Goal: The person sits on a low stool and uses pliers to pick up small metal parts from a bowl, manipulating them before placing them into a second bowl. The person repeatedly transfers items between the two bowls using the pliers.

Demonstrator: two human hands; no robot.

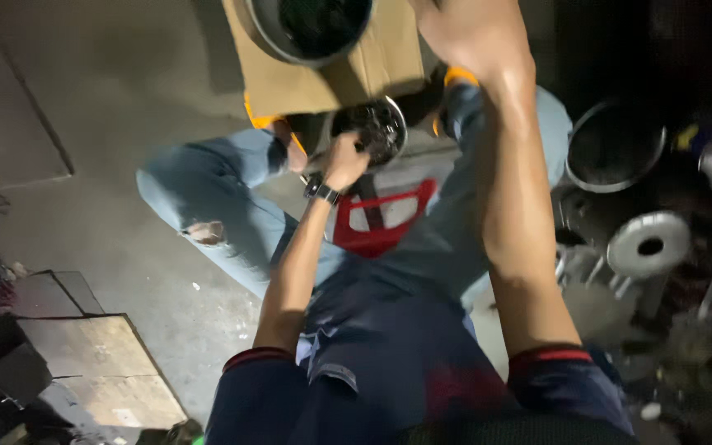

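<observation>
Nearest the camera: dark navy sleeves with red cuff trim, soft knit cloth, both forearms bare and reaching away. Person sits with knees apart in pale blue jeans (232, 206), a frayed rip at the left knee. Between the legs lies a red and white printed panel (381, 216) on the concrete floor (109, 107), which is grey, rough and stained.

Left hand (344, 161), a dark watch at the wrist, has its grip clenched on the near rim of a small round metal part (377, 125): shiny steel ring outside, dark perforated or meshy centre, blurred. It sits low between the feet, just past the red panel, against the near edge of a cardboard sheet (348, 70). Orange shoe trim shows either side of it.

Right hand (463, 29) is raised close to the lens, mostly cut by the top edge; cannot tell whether its grip is closed or loose.

Farther on, a larger round steel bowl-like piece (311, 29) with a dark inside rests on the flat brown cardboard.

Right side: a metal ring (615, 148), a pale disc with a centre hole (648, 245), more dim metal clutter. Left near corner: worn flat boards (92, 354).
</observation>
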